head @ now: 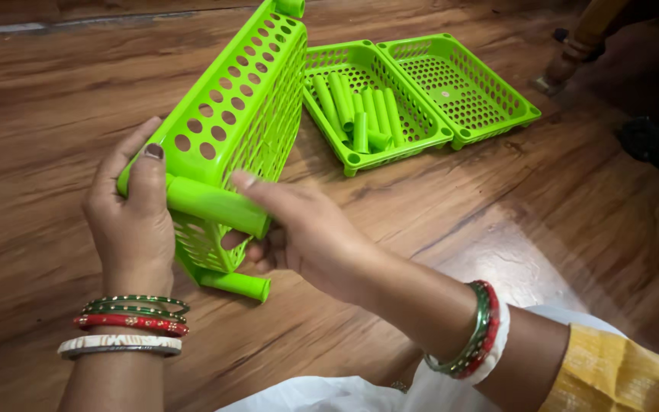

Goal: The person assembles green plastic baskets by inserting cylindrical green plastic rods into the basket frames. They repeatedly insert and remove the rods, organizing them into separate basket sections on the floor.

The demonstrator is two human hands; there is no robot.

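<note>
Wooden floor: left hand (133, 217) grips a light, stiff perforated green basket (238, 114) corner; right hand (306, 229) clasps its tube leg (215, 204), probably slippery.

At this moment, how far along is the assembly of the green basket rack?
Done: the tilted basket already has tubes at its corners, such as the lower tube. In hand: the left hand steadies the basket while the right hand grips another tube. Left: loose tubes lie in a second basket, beside an empty third basket.
</note>
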